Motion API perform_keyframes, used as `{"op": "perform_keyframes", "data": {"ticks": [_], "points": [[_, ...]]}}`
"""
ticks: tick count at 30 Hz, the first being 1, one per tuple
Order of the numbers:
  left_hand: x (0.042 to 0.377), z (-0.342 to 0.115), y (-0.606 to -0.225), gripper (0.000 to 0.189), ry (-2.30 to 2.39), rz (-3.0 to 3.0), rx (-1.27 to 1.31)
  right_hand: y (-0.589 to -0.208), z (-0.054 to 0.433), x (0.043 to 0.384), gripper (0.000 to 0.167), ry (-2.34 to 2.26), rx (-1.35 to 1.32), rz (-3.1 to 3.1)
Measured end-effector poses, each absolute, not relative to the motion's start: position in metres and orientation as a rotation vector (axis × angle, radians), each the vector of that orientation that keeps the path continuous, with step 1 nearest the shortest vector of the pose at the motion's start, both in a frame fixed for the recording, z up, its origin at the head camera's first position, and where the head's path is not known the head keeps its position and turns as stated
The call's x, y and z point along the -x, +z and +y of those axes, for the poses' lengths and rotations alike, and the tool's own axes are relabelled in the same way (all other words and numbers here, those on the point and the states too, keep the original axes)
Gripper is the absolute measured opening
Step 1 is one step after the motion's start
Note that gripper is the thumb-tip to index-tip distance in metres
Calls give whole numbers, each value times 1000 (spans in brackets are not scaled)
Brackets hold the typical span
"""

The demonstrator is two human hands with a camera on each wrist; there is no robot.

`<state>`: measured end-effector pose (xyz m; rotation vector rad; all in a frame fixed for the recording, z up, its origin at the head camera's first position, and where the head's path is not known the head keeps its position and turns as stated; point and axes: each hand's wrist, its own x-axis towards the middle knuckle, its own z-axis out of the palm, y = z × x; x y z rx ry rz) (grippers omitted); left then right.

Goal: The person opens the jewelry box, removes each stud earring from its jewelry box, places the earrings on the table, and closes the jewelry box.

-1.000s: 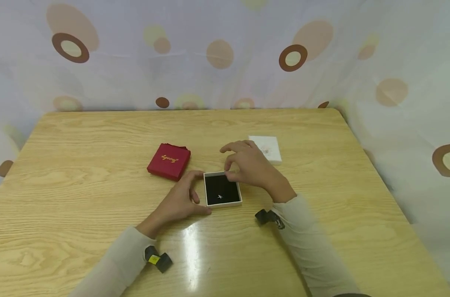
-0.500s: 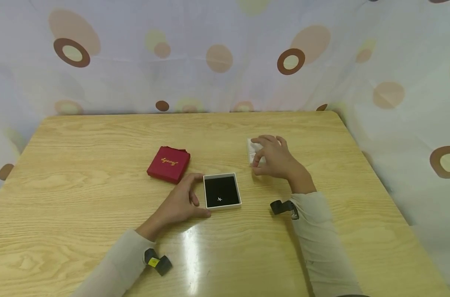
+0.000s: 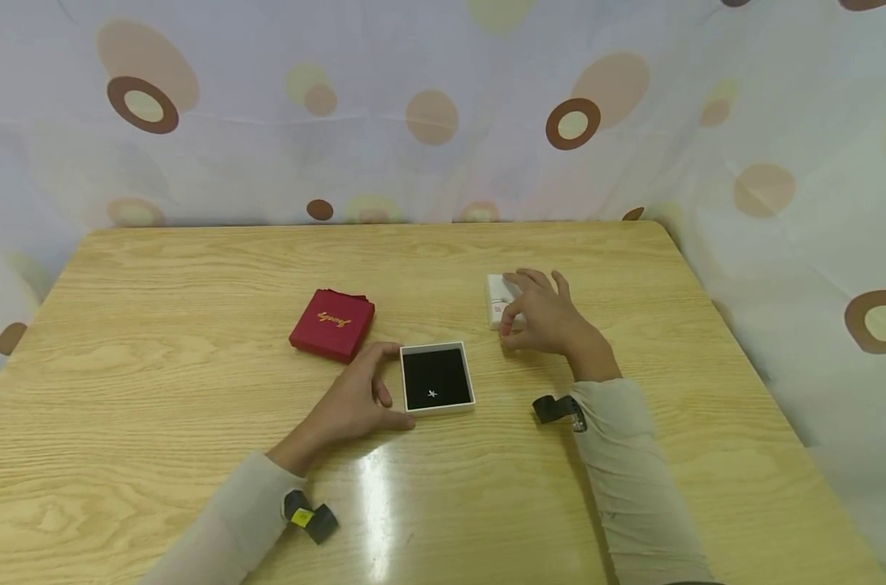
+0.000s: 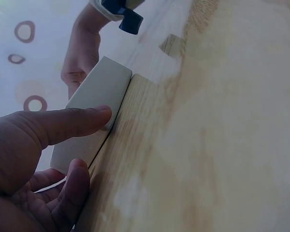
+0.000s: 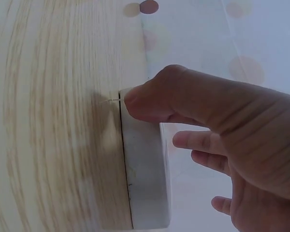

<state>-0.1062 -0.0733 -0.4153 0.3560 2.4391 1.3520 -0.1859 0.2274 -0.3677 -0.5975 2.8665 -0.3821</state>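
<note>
My left hand (image 3: 355, 394) grips the left side of an open white jewelry box (image 3: 474, 382), its thumb along the near corner. In the left wrist view the thumb presses against the box's pale side wall. On the black insert (image 3: 443, 370) lies a small silver star-shaped piece (image 3: 432, 393). My right hand (image 3: 549, 321) is at the near left corner of a second white square box or lid (image 3: 495, 292), partly hiding it. In the right wrist view a thin pale strand (image 5: 112, 100) sticks out from under the thumb; its kind is unclear.
A dark red pouch or box (image 3: 333, 325) with gold lettering lies beyond my left hand. The wooden table (image 3: 194, 309) ends at a spotted curtain (image 3: 370, 106) along the back and right. Wrist cameras (image 3: 553, 409) stick out from both sleeves.
My right hand has moved from the open box's far right corner to the right, onto the second white box's near left corner. The left hand has stayed in place.
</note>
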Motion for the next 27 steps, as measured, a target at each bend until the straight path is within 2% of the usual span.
{"op": "perform_keyframes", "data": {"ticks": [18, 27], "points": [[105, -75, -416, 95, 1363, 2447, -370, -366, 219, 183, 18, -233, 565, 2881], [106, -74, -416, 94, 1363, 2438, -370, -353, 213, 176, 3, -257, 595, 2923]]}}
